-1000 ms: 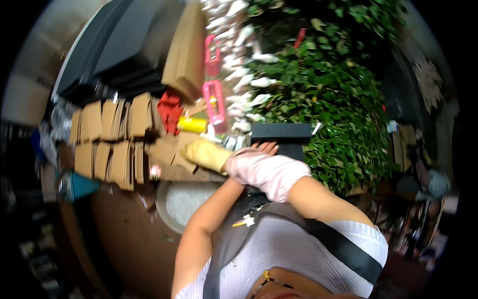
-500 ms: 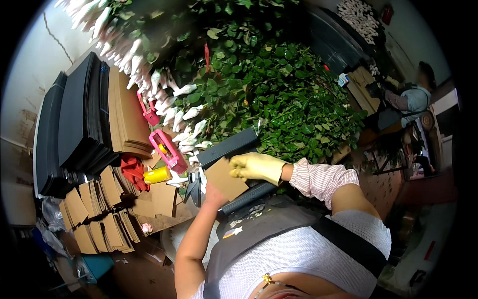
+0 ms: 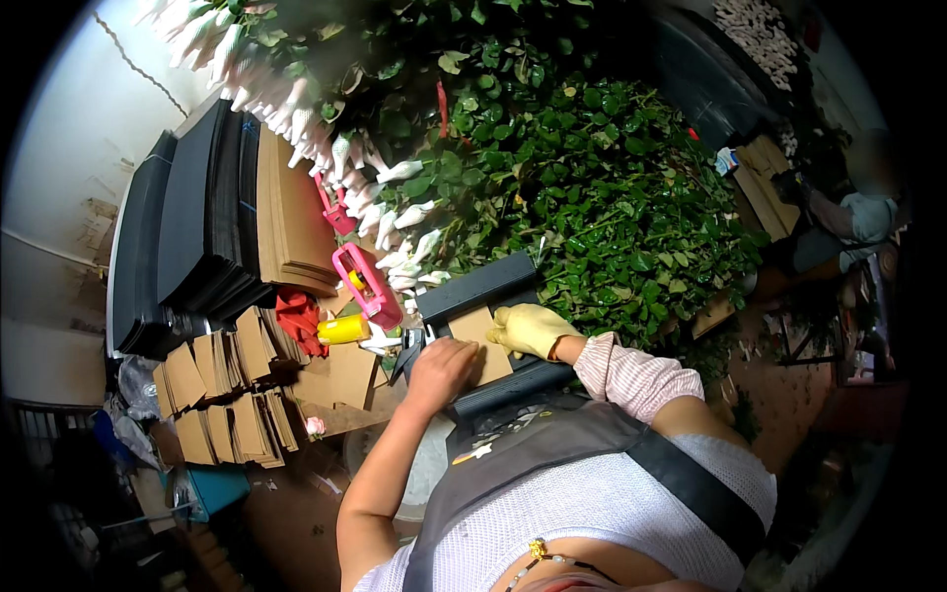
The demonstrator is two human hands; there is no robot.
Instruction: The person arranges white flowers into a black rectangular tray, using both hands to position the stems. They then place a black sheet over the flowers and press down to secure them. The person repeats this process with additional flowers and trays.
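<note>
1. Hands at a packing bench: left hand (image 3: pixel 441 367), bare, laid palm-down with fingers curled on a brown cardboard sheet (image 3: pixel 481 344); impossible to tell whether gripping or only pressing.
2. Right hand (image 3: pixel 530 329), in a yellow glove, rested on the far right edge of the same sheet, fingers loosely bent, nothing visibly clasped.
3. Cardboard sheet seated flat in a black tray-like jig (image 3: pixel 483 296), just in front of the apron-clad torso, between both hands.
4. Pink tape dispenser (image 3: pixel 367 285) stood just left of the jig, with a yellow object (image 3: pixel 343 330) and a red cloth (image 3: pixel 299 314) close beside it.
5. Folded brown cartons (image 3: pixel 222 390) fanned in rows at lower left; tall stack of black sheets (image 3: pixel 192 237) and flat brown board (image 3: pixel 294 222) piled behind them.
6. Mass of green-leaved stems (image 3: pixel 602 187) heaped beyond the jig, with white-wrapped buds (image 3: pixel 395 212) pointing towards the stacks.
7. Second person (image 3: pixel 848 212) seated well apart at far right, partly hidden by the dark rim.
</note>
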